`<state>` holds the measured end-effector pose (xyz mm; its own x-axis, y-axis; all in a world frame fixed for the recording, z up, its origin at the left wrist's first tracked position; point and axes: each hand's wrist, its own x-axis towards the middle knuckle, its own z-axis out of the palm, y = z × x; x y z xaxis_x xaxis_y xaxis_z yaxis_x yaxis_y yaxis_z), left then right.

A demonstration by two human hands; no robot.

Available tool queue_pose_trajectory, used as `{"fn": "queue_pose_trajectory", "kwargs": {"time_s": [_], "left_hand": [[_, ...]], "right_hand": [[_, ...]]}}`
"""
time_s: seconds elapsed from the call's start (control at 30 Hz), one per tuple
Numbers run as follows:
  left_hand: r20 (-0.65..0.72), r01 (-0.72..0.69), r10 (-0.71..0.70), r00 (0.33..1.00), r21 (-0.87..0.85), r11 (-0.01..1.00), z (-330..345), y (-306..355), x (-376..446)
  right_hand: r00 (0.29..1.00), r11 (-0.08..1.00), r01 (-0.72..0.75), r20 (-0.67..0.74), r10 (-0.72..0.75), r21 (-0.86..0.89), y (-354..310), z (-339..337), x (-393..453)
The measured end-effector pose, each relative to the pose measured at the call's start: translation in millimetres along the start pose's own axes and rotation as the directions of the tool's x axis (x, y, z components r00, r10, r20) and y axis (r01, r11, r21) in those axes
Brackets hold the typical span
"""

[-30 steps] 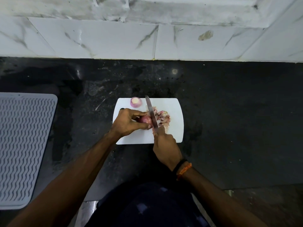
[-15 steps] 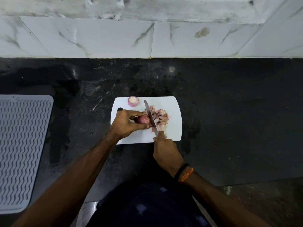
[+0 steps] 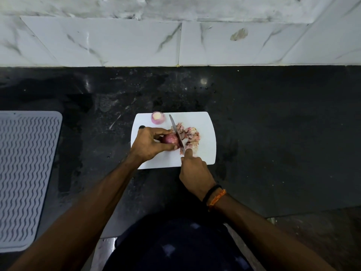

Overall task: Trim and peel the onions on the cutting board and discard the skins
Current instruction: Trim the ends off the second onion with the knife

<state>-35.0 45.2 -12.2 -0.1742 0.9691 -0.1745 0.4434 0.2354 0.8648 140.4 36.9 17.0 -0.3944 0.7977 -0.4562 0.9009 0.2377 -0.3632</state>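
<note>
Handle buried, onion half-covered

The right hand (image 3: 195, 173) swallows the knife (image 3: 176, 133) handle whole; the left hand (image 3: 150, 143) covers the onion's (image 3: 171, 138) near side; the grey mat (image 3: 25, 173) runs off the left edge; both elbows are cut off below.

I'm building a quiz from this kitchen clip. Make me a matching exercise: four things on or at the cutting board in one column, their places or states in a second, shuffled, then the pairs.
Things:
1. peeled onion
2. unpeeled onion
3. knife
4. onion skins

Places or states:
A. piled right of the blade
B. gripped by the left hand
C. alone at the board's far edge
D. held by the right hand, blade against the gripped onion

All lie on the white cutting board.

Pairs: 1-C, 2-B, 3-D, 4-A
</note>
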Motion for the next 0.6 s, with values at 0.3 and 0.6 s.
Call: {"fn": "queue_pose_trajectory", "kwargs": {"time_s": [0.3,0.6], "left_hand": [[-0.017,0.04,-0.039,0.999,0.011,0.999,2.4,-2.3,-1.6],[-0.029,0.054,-0.053,0.998,0.03,0.998,4.6,-3.2,-0.5]], "right_hand": [[0.999,1.0,0.013,0.03,-0.012,-0.027,1.5,-5.5,-8.5],[0.999,1.0,-0.004,0.045,0.006,-0.026,-3.1,-7.9,-1.4]]}}
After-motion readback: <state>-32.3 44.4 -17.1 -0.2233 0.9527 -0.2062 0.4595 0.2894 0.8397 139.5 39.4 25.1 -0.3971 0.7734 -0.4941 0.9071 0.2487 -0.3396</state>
